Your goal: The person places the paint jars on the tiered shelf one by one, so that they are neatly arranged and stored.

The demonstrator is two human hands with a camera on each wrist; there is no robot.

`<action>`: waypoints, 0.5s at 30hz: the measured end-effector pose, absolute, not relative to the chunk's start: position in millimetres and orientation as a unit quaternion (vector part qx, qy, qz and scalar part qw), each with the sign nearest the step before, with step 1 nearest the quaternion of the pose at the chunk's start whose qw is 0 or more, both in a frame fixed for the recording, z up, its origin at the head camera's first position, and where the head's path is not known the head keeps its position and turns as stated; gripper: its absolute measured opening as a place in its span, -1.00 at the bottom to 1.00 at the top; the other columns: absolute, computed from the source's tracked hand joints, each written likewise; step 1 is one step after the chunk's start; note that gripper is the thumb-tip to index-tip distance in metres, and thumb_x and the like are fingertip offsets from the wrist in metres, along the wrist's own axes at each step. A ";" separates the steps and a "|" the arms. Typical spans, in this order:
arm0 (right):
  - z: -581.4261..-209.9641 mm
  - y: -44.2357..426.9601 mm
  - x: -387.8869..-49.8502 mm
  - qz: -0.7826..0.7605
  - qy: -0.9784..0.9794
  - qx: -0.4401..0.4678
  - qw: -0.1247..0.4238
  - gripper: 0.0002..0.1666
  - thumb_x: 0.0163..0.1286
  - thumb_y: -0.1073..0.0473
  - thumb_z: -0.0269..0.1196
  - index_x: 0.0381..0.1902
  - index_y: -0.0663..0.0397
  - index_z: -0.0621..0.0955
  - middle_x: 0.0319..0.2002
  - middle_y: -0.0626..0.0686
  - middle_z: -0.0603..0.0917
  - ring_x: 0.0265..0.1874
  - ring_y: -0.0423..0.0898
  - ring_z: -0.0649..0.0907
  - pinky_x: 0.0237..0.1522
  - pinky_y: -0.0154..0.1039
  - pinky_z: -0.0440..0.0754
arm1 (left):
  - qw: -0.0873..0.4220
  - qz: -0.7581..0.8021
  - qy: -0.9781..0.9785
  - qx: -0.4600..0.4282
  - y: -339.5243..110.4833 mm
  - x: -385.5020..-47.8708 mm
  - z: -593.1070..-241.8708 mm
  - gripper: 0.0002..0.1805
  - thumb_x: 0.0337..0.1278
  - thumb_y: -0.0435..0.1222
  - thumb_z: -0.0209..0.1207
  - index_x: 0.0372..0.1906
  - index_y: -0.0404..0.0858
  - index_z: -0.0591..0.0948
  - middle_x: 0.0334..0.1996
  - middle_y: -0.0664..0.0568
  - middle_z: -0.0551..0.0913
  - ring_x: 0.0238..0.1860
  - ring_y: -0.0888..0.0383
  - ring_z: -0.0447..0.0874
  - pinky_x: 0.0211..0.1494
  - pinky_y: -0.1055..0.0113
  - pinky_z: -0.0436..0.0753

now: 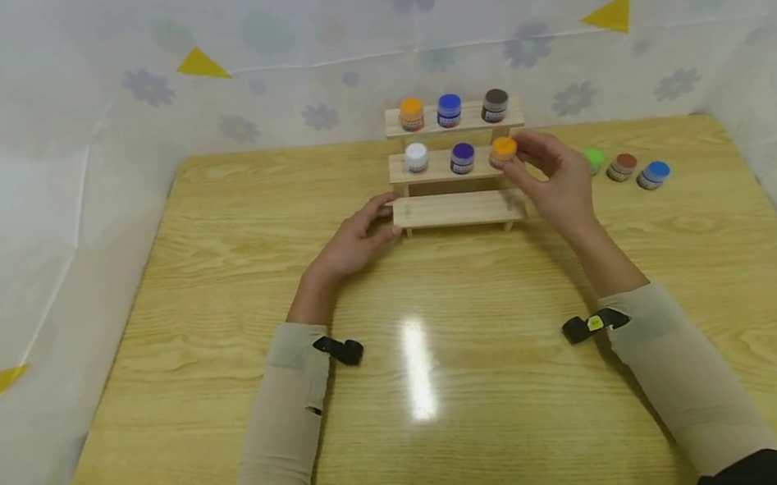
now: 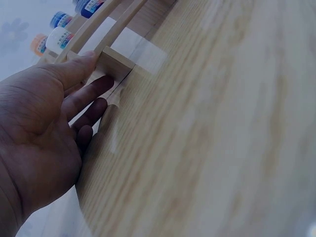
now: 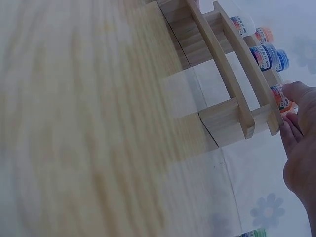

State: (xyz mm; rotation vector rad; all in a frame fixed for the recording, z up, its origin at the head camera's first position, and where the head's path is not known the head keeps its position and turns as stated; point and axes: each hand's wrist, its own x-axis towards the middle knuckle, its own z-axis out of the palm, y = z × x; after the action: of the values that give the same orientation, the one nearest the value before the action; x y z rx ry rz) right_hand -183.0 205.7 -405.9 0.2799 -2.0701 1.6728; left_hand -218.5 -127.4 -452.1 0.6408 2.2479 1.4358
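Hands, two, bare. Left hand (image 1: 361,242) — fingers loosely spread, touching the left end of the shelf (image 1: 458,209) at its lowest step; no firm grip shows. Right hand (image 1: 562,181) — thumb and fingers pinching an orange jar (image 1: 503,149) from its right side, at the right end of the middle step. Whether the base sits fully on the wood cannot be told.

Tabletop (image 1: 218,300): wood-grained, glossy. Carries the shelf and, to the right, a slanting row of three: blue-lidded jar (image 1: 653,174), brown-lidded jar (image 1: 622,167), green-lidded jar (image 1: 595,159), the last partly behind the right hand.

Shelf: pale wood, three steps. Looks stiff and fairly light, so it could slide on the smooth surface if knocked; best steadied by a board end.

Middle step, left to right: white jar (image 1: 416,157), purple jar (image 1: 462,158), the orange jar. The held piece appears small, rigid, probably plastic and light; little risk of crushing, but smooth walls may slip at the fingertips. Best hold: round the body below the lid, from the outer side, away from its neighbour.

Top step, left to right: second orange jar (image 1: 411,115), blue jar (image 1: 449,110), black jar (image 1: 494,106).

Wall cloth (image 1: 325,3): pale, flowered, behind all.
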 end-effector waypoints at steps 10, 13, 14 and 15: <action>-435.4 238.5 -175.6 0.632 -0.739 0.062 0.224 -0.56 0.39 0.44 0.41 0.21 0.42 0.66 0.13 0.27 0.73 0.13 0.03 0.73 0.24 -0.23 0.63 | 0.199 0.520 0.800 0.223 -127.7 -216.6 -450.2 -0.34 0.63 -0.13 0.13 0.67 0.01 0.24 0.47 -0.09 0.48 0.50 -0.05 0.39 0.62 -0.01 0.22; -438.6 248.2 -167.2 0.654 -0.721 0.062 0.219 -0.56 0.38 0.47 0.41 0.19 0.47 0.65 0.12 0.33 0.72 0.11 0.02 0.73 0.21 -0.28 0.64 | 0.202 0.522 0.798 0.225 -127.4 -216.9 -450.7 -0.34 0.63 -0.12 0.13 0.67 0.03 0.23 0.48 -0.10 0.47 0.50 -0.05 0.40 0.61 -0.01 0.24; -439.6 251.9 -163.9 0.660 -0.716 0.061 0.217 -0.56 0.37 0.47 0.41 0.19 0.48 0.65 0.12 0.34 0.72 0.10 0.01 0.73 0.20 -0.31 0.64 | 0.202 0.522 0.798 0.225 -127.4 -217.2 -450.8 -0.34 0.63 -0.11 0.13 0.67 0.03 0.23 0.48 -0.10 0.46 0.50 -0.05 0.40 0.61 -0.01 0.24; -440.6 255.8 -160.7 0.662 -0.715 0.059 0.217 -0.56 0.37 0.48 0.41 0.19 0.49 0.65 0.11 0.34 0.72 0.09 0.00 0.74 0.18 -0.33 0.65 | 0.202 0.521 0.798 0.225 -127.4 -217.5 -451.1 -0.33 0.63 -0.11 0.13 0.67 0.03 0.23 0.48 -0.10 0.46 0.50 -0.05 0.40 0.61 -0.01 0.25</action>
State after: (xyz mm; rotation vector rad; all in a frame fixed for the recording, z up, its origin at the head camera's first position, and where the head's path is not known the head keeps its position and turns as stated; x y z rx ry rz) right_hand -160.7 255.8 -440.6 0.1635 -1.9795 1.8339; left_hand -217.5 -127.4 -451.1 0.6292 2.2275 1.4557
